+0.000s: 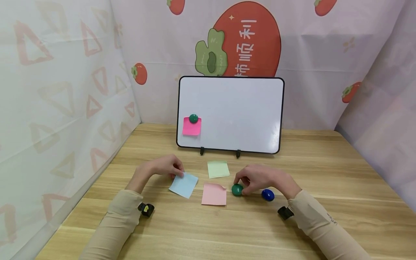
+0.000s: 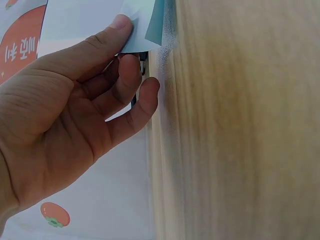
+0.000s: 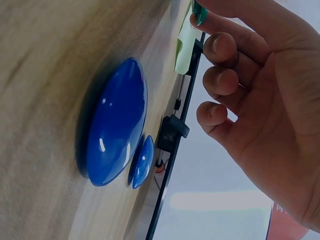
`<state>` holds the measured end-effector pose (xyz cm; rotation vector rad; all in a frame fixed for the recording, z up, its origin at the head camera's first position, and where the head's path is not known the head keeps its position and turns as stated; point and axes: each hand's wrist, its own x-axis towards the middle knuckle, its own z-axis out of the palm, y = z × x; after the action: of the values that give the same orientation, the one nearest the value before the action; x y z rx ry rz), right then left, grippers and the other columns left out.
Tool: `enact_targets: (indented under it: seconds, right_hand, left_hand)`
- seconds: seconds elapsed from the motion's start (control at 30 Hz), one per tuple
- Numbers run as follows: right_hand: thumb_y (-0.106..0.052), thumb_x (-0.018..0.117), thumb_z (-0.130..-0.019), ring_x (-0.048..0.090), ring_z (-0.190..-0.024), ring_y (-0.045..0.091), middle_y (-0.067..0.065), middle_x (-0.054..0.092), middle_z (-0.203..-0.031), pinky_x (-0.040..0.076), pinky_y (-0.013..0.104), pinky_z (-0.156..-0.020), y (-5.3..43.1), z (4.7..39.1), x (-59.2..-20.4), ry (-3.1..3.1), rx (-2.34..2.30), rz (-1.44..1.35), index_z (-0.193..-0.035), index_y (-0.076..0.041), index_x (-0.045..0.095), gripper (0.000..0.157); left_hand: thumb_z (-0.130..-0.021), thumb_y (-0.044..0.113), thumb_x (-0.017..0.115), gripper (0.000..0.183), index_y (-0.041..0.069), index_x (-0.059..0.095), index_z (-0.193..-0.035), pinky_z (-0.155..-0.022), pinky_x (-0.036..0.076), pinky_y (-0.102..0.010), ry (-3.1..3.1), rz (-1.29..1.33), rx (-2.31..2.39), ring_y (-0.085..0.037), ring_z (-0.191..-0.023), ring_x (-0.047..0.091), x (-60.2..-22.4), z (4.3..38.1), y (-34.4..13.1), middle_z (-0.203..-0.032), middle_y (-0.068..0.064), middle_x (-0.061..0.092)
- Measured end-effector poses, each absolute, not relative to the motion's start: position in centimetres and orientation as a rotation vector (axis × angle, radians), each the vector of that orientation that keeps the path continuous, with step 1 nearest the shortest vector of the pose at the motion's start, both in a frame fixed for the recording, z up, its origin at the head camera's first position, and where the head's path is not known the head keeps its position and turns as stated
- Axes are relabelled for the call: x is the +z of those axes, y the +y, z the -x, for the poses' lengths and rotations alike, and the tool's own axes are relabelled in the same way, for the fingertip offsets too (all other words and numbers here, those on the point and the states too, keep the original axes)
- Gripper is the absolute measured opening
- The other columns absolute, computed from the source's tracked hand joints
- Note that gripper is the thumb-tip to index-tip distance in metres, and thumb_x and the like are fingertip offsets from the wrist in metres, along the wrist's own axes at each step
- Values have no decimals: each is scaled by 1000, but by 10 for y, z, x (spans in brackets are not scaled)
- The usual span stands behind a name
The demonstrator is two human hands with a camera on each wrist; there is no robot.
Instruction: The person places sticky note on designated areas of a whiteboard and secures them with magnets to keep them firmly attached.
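My left hand point(image 1: 166, 165) pinches a light blue sticky note point(image 1: 184, 185) by its upper corner; in the left wrist view the thumb lies over the paper point(image 2: 142, 22). On the other side, my right hand point(image 1: 260, 177) holds a round green magnet point(image 1: 237, 190) between thumb and forefinger, low over the table. Between the hands lie a pale green sticky note point(image 1: 218, 169) and a pink sticky note point(image 1: 214, 194) with one curled corner. A blue magnet point(image 1: 268, 195) sits beneath the right wrist; the right wrist view shows a second blue magnet point(image 3: 143, 162) behind the nearer one.
A whiteboard point(image 1: 234, 112) stands on small black feet at the back of the wooden table point(image 1: 208, 234). On its lower left, another green magnet point(image 1: 193, 118) holds a bright pink sticky note point(image 1: 191, 128). Printed cloth walls point(image 1: 156, 101) enclose the back and sides.
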<state>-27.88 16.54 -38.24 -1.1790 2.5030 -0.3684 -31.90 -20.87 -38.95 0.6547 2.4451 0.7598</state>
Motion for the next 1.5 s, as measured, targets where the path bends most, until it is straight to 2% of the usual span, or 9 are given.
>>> enact_targets:
  seconds: [0.4, 0.6, 0.73, 0.9, 1.1, 1.3, 1.5]
  right_hand:
    - [-27, 74, -87, 46, -65, 1, -14, 55, -74, 40, 20, -62, 165, 281, -384, 2515, -362, 1214, -112, -20, 72, 26]
    - [-26, 74, -87, 46, -64, 0, -15, 54, -73, 40, 20, -62, 165, 281, -385, 2523, -364, 1224, -113, -20, 72, 26]
    - [-25, 74, -87, 45, -63, -1, -15, 54, -71, 41, 20, -61, 165, 282, -386, 2527, -371, 1251, -112, -18, 72, 26]
    - [-25, 75, -87, 45, -63, -1, -15, 54, -73, 42, 19, -62, 165, 282, -383, 2516, -390, 1264, -113, -16, 71, 28]
    - [-24, 75, -87, 45, -63, -1, -14, 53, -72, 41, 19, -61, 167, 280, -377, 2530, -395, 1279, -114, -14, 71, 29]
    - [-25, 76, -86, 44, -62, -1, -15, 52, -71, 40, 19, -61, 169, 280, -375, 2554, -369, 1279, -113, -16, 71, 29]
    - [-27, 76, -87, 44, -62, -1, -16, 52, -71, 40, 19, -61, 167, 281, -376, 2549, -363, 1273, -114, -18, 71, 29]
  left_hand:
    - [-89, 16, 74, 8, 8, 75, -87, -63, 49, -28, 2497, -708, 825, -13, -67, 56, -391, 322, -211, -79, 2, 69]
    - [-88, 19, 76, 13, 9, 78, -96, -73, 51, -27, 2539, -726, 817, -8, -78, 60, -387, 322, -212, -92, 0, 75]
    - [-88, 21, 76, 13, 10, 78, -95, -78, 51, -28, 2568, -743, 821, -8, -82, 62, -387, 322, -213, -92, 1, 75]
    - [-89, 21, 75, 9, 12, 76, -89, -71, 50, -26, 2576, -766, 851, -9, -76, 59, -390, 325, -213, -84, 3, 72]
    - [-90, 20, 73, 9, 12, 76, -88, -66, 49, -26, 2579, -810, 899, -13, -72, 57, -386, 327, -210, -81, 3, 69]
    - [-91, 22, 73, 9, 13, 75, -89, -67, 48, -30, 2587, -781, 933, -14, -71, 58, -378, 326, -208, -81, 3, 69]
    - [-93, 21, 71, 10, 12, 74, -90, -70, 54, -34, 2589, -768, 952, -16, -71, 62, -376, 335, -205, -84, 1, 70]
